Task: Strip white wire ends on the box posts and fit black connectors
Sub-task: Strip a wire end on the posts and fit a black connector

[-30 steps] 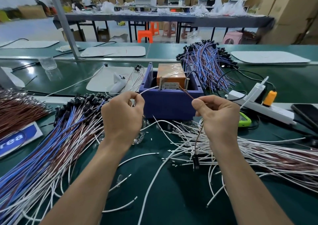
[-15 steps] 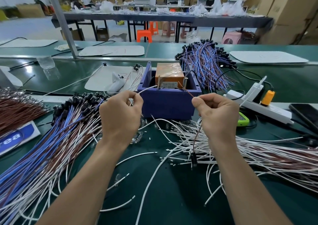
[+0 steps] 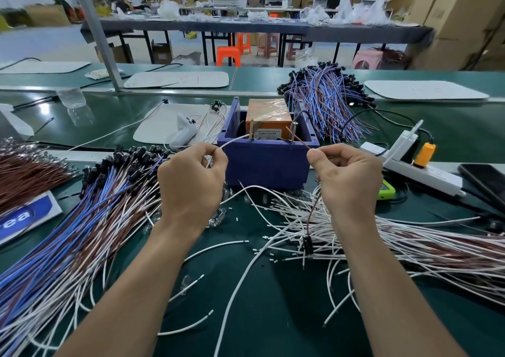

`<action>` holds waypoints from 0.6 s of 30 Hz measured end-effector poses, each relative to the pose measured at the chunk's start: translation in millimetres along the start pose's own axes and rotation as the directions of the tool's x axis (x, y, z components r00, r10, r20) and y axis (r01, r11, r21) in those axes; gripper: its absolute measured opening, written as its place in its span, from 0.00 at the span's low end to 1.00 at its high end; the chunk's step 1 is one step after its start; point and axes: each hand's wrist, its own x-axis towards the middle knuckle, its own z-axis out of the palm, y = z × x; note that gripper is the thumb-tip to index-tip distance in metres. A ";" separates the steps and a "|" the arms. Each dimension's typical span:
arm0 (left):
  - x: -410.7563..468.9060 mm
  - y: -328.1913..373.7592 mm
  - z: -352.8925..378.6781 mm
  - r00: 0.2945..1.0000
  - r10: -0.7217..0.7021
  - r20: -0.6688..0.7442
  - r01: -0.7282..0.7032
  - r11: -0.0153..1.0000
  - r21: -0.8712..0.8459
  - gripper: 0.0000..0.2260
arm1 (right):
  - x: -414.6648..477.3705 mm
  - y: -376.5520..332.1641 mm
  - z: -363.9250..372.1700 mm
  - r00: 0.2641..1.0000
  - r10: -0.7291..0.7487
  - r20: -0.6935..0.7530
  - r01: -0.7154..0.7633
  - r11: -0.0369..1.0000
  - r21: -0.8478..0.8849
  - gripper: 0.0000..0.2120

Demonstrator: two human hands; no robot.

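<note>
The person stands at a green surface (image 3: 259, 296) littered with cut leads, both forearms reaching forward toward a dark blue box (image 3: 267, 165) in the middle. The left hand (image 3: 191, 184) is curled, thumb and forefinger pinching a white wire (image 3: 232, 141) that arcs up and to the right until its tip reaches the left post (image 3: 250, 129), a screw-like pin standing upright at the box's near rim. The right hand (image 3: 347, 184) is curled too, pinching a thin brown wire (image 3: 298, 139) whose upper end slants up to the right post (image 3: 294, 130). I cannot tell whether either tip actually touches its post. Below that hand the brown wire hangs down to a small black connector (image 3: 308, 245) lying among the loose white wires (image 3: 396, 236) spread over the right side of the surface. Inside the box sits an orange block (image 3: 269, 112) wrapped in clear film. To the left lies a thick bundle of blue, brown and white leads (image 3: 82, 220) tipped with black connectors, and beyond it a heap of brown wires (image 3: 27, 171). Another blue and brown bundle (image 3: 325, 102) rests behind the box to the right. Near the right hand are a green device (image 3: 387, 190), a white power strip (image 3: 426, 175) with an orange plug (image 3: 424, 154) in it, and a dark phone (image 3: 486, 179). A white pad (image 3: 164, 123) lies left of the box.
</note>
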 end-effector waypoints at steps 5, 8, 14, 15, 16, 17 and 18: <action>-0.7 -0.9 0.3 1.000 0.013 -0.001 -0.013 1.000 0.004 0.08 | -0.3 -2.1 -0.6 1.000 0.023 0.001 -0.023 1.000 -0.018 0.06; -0.2 -1.3 0.3 1.000 0.001 0.004 -0.001 1.000 0.000 0.08 | -1.1 -3.5 -0.7 0.999 0.039 -0.008 -0.040 0.999 -0.021 0.07; -0.7 -1.1 -0.1 1.000 0.008 0.000 -0.008 1.000 -0.011 0.08 | -1.8 -5.5 0.0 0.998 0.056 -0.016 -0.057 0.998 -0.021 0.08; -0.7 -1.4 -0.1 1.000 0.009 -0.001 -0.009 1.000 -0.012 0.08 | -2.0 -5.7 0.1 0.998 0.058 -0.015 -0.058 0.998 -0.018 0.09; -0.7 -1.7 -0.1 1.000 0.011 -0.001 -0.011 1.000 -0.014 0.08 | -2.2 -6.0 0.2 0.998 0.059 -0.014 -0.059 0.998 -0.015 0.09; -0.6 -1.8 0.1 1.000 0.014 0.000 -0.014 1.000 -0.015 0.08 | -2.5 -6.3 0.4 0.998 0.061 -0.012 -0.061 0.998 -0.014 0.09; -0.4 -1.8 0.5 1.000 0.015 0.001 -0.015 1.000 -0.016 0.08 | -2.6 -6.7 0.6 0.998 0.063 -0.010 -0.063 0.998 -0.015 0.09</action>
